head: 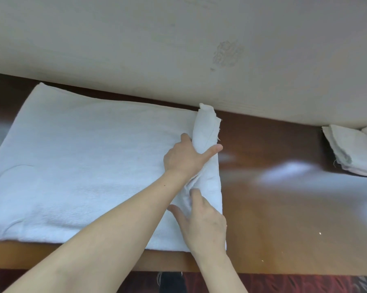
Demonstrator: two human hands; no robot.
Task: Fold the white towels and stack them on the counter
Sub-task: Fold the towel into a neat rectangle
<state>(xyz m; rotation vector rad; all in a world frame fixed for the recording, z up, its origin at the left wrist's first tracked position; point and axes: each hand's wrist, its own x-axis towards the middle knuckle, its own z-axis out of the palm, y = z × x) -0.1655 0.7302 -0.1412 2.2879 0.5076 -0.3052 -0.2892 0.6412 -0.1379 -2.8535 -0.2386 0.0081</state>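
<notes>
Glossy brown wooden counter (284,218) against a stained beige wall (178,39), large white terry towel (83,166) spread flat, left hand (184,159) gripping its rolled right edge, right hand (203,225) pressing open-fingered on the nearer edge, folded white cloths (351,151) far right.
</notes>
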